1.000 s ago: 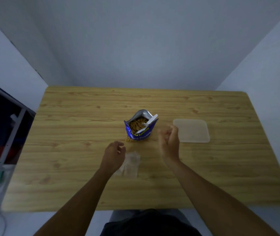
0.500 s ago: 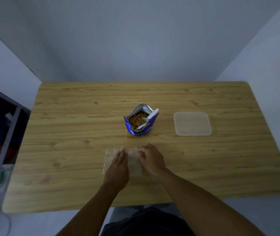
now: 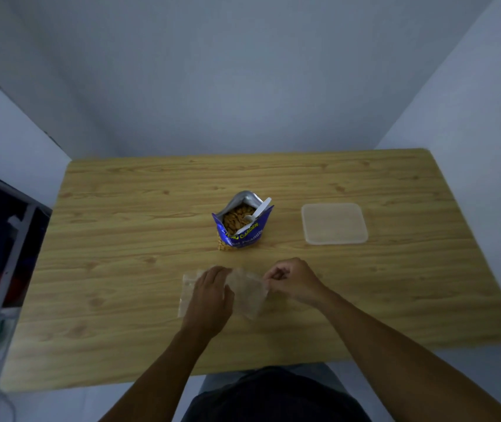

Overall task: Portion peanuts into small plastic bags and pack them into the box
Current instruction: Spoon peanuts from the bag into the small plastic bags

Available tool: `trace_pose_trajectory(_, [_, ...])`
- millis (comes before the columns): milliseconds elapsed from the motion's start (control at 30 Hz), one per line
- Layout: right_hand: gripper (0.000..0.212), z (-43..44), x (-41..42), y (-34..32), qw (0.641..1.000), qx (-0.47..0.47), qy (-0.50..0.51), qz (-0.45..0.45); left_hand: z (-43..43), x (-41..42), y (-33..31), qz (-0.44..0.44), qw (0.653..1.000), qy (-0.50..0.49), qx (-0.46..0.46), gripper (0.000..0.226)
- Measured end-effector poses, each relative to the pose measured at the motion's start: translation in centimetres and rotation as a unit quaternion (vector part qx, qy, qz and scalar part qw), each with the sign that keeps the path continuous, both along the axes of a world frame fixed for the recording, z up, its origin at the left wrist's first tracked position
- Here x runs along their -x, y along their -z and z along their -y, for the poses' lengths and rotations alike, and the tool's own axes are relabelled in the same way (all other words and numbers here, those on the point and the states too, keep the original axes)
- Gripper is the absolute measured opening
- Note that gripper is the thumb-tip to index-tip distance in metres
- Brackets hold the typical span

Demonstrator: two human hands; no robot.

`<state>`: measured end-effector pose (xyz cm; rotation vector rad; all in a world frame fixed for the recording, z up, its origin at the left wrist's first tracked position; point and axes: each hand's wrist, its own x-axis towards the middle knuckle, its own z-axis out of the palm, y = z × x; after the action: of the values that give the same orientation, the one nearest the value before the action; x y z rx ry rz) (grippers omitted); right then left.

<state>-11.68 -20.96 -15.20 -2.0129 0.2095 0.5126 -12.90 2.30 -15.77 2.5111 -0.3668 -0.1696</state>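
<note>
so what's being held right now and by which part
The right hand pinches a small clear plastic bag by its upper right corner with its fingers. The left hand rests on the pile of clear bags beneath.

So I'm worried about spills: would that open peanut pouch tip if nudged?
Possibly: the pouch stands upright and open, a spoon leaning out the top. Peanuts fill it, so it's likely weighty. Its foil mouth looks crumpled, probably floppy.

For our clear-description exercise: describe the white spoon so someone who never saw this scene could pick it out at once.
Find the wooden table; near its centre stands an open blue peanut bag. A white spoon leans out of the bag's mouth at the right. It is the only utensil there, white against blue foil.
</note>
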Motion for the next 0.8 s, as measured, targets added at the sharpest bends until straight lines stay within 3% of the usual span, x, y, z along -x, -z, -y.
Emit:
trace_pose_trajectory(67, [0.022,1.3,-0.2,-1.0,0.999,-0.004,0.035,0.018,1.4,0.0,-1.0,0.005,0.998,-0.027,0.049,0.018])
trace_pose_trajectory(167, [0.014,2.6,-0.3,-2.3,0.994,0.006,0.084,0.07,4.5,-0.3,-3.0,-0.058,0.991,-0.064,0.105,0.034])
trace_pose_trajectory(267, [0.01,3.4,-0.2,-3.3,0.983,0.007,0.094,0.159,7.8,-1.3,-5.0,-0.141,0.961,-0.143,0.19,0.04])
trace_pose_trajectory(400, [0.006,4.5,-0.3,-4.3,0.964,0.012,0.07,0.258,10.5,-2.2,-6.1,-0.154,0.946,-0.182,0.219,0.047])
trace_pose_trajectory(567, [0.007,5.8,-0.2,-5.3,0.964,0.005,0.05,0.26,11.9,-2.3,-6.0,-0.189,0.925,-0.196,0.265,0.018])
trace_pose_trajectory(800, [0.011,5.4,0.3,-5.8,0.976,0.002,0.077,0.203,11.7,-1.9,-6.6,-0.203,0.923,-0.158,0.287,0.016])
